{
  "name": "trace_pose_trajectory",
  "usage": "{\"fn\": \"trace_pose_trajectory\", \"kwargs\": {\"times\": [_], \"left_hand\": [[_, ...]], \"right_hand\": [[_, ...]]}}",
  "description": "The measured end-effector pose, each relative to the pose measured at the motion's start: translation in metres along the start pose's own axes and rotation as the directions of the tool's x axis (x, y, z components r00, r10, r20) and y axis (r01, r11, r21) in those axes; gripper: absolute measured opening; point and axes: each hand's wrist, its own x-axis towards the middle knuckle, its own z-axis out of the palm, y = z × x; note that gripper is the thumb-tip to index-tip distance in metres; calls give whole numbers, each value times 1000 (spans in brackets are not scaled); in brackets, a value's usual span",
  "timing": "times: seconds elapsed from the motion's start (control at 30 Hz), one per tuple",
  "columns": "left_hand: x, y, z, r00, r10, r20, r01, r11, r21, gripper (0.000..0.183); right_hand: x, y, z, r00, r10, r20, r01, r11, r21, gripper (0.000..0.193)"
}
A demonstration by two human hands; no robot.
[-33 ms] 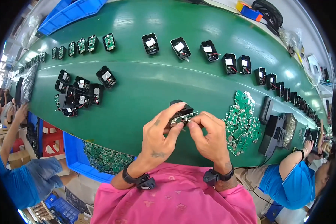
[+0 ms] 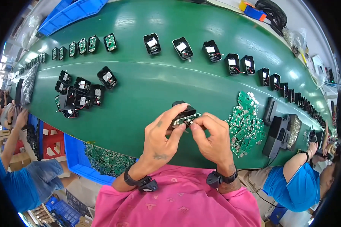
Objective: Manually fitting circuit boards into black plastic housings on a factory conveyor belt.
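Note:
My left hand (image 2: 160, 137) is closed around a small black plastic housing (image 2: 179, 103), tilted above the green table near its front edge. A green circuit board (image 2: 184, 119) sits on edge at the housing's near side, with my left thumb against it. The fingertips of my right hand (image 2: 213, 138) are pinched together at the board's right end. Whatever lies between them, perhaps a small plug or wire, is too small to make out. To the right of my right hand lies a heap of loose green circuit boards (image 2: 246, 126).
Black housings (image 2: 152, 44) stand in a row along the back, more (image 2: 82, 101) clustered left. Board-filled housings (image 2: 110, 42) continue far left. A blue bin (image 2: 74, 153) of boards is below the left edge. Black devices (image 2: 276, 137) lie right. Co-workers in blue (image 2: 293, 185) sit both sides.

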Motion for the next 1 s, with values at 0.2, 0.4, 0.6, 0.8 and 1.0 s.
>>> {"fn": "trace_pose_trajectory", "kwargs": {"times": [0.2,0.4,0.6,0.8,1.0], "left_hand": [[-4,0,5,1000,22,13,-23,998,54,46],[-3,-1,9,999,43,-9,-43,997,60,46],[-2,-1,10,996,91,-4,-90,987,131,46],[-3,-4,13,994,103,-21,-99,984,146,44],[-1,-8,16,977,211,-31,-197,948,249,44]], "right_hand": [[-3,2,0,1000,-29,-1,29,999,16,6],[-3,2,0,999,-22,-43,23,999,32,7],[-2,6,0,998,-44,-38,45,999,23,6],[-3,9,1,998,-35,-52,35,999,12,6],[-5,13,0,997,-62,-48,62,998,-4,6]]}}
